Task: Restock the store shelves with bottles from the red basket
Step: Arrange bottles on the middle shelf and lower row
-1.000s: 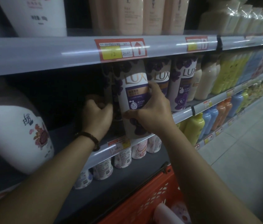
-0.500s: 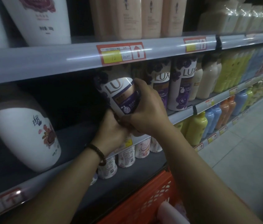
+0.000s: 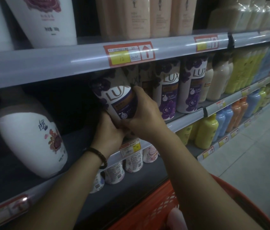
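Observation:
A white and purple LUX bottle [image 3: 114, 95] leans to the left under the upper shelf edge, in the gap of the middle shelf [image 3: 74, 140]. My right hand [image 3: 145, 117] grips its front and right side. My left hand [image 3: 108, 135] holds its base from below and wears a dark bracelet. More LUX bottles [image 3: 169, 90] stand upright just to its right. The red basket [image 3: 154, 211] is at the bottom of the view, with a pale bottle [image 3: 175, 219] showing inside it.
A large white jug [image 3: 31, 138] stands on the middle shelf at left, with dark room between it and the held bottle. Cream, yellow and blue bottles [image 3: 220, 80] fill the shelves to the right. Small pink-white bottles [image 3: 131, 160] line the shelf below. Grey floor lies at right.
The LUX bottle has gone from upright to leaning left and has shifted left. My left hand moved from beside the bottle to under its base. The view rose slightly.

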